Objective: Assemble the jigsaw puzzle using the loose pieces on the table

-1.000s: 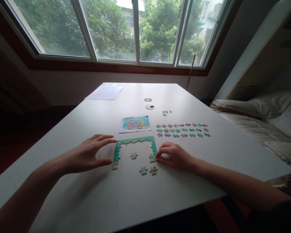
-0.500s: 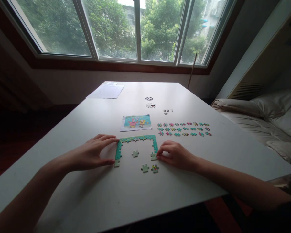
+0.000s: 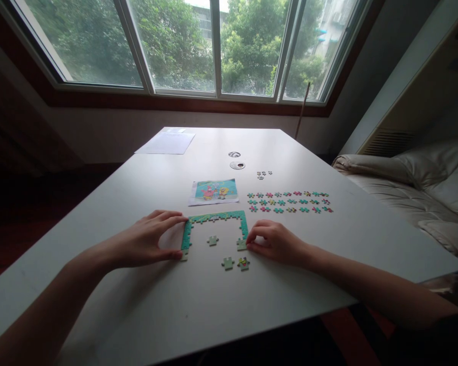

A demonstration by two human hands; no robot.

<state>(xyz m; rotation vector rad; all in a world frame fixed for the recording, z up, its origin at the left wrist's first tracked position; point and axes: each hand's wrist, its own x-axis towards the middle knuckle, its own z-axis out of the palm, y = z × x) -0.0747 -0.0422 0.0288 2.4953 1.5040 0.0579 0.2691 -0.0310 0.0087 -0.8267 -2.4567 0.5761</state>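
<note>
A partly joined jigsaw puzzle border (image 3: 215, 217) lies on the white table, forming three sides in green and teal. My left hand (image 3: 143, 241) rests along its left side, fingers apart, fingertips at the top left corner and thumb by the pale green bottom piece (image 3: 184, 255). My right hand (image 3: 273, 241) is closed in a pinch at the right edge of a pale green puzzle piece (image 3: 241, 244), which sits at the lower end of the right side. One loose pale green piece (image 3: 212, 241) lies inside the border. Below are another pale piece (image 3: 228, 263) and a patterned piece (image 3: 243, 263).
Beyond the border lies a cartoon picture sheet (image 3: 216, 191). Rows of loose puzzle pieces (image 3: 288, 202) are on the right, with a few small pieces (image 3: 263, 175) behind them. Farther off are two round discs (image 3: 237, 165) and a paper sheet (image 3: 166, 143). A sofa (image 3: 404, 188) stands right.
My left thumb has edged slightly right, towards the bottom left piece. My right hand and the puzzle pieces look unmoved.
</note>
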